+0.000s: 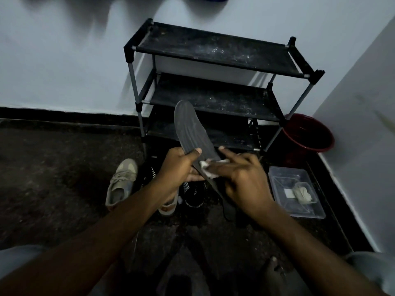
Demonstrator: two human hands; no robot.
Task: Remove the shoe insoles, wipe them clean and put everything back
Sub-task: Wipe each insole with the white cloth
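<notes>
Now the left grip [179, 165] curls tight around the dark insole [192, 129], which points up toward 12 o'clock. The right grip [241, 178] holds a white cloth [206, 167] against it. A tan shoe [123, 182] lies at 8 o'clock.

Dim bluish light, deep floor shadows, slight blur, wide-angle bending at edges.
</notes>
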